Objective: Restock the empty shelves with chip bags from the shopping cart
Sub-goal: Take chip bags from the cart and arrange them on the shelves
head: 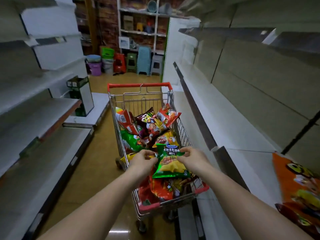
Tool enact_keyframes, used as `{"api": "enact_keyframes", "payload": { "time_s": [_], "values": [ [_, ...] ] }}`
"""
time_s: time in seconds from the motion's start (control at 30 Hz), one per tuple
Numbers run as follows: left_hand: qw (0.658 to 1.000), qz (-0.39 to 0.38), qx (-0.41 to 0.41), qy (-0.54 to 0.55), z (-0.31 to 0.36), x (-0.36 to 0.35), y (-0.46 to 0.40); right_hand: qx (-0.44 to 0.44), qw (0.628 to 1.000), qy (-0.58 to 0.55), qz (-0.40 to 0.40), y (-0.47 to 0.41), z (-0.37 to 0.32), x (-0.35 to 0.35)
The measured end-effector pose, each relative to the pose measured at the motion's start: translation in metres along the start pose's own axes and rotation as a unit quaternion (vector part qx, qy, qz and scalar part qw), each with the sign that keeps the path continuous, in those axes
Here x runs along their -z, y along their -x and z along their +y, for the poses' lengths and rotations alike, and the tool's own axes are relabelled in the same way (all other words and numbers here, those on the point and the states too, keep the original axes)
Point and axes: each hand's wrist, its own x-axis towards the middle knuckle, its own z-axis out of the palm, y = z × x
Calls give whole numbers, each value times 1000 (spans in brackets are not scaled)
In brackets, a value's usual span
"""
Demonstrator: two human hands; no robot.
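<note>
Held above the near end of the shopping cart (155, 101): a green chip bag (170, 163), left hand (143, 159) pinching its left top corner, right hand (192, 157) its right, both grips closed on the crimped seam. Probably light, puffy, slick and easily crushed; best lifted by seams, not squeezed. Orange bags (297, 186) already on the right shelf (242, 135).

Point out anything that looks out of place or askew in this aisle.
Little stands out. The orange chip bags on the right-hand shelf lie flat rather than upright. The bags in the shopping cart are heaped at random. Both hands, left and right, pinch a green chip bag over the cart.
</note>
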Motion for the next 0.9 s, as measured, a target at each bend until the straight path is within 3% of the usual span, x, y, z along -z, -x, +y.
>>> {"api": "enact_keyframes", "payload": {
  "time_s": [0.37,0.57,0.9],
  "values": [
    [988,-93,97,-73,-21,-55,-155,-124,992,7,-31,-140,47,-30],
    [985,-48,150,-72,-32,-89,-201,-152,988,23,-29,-201,76,-56],
    [972,-39,218,-76,-49,-124,-240,-211,973,-75,-53,-245,107,-81]
  ]
}}
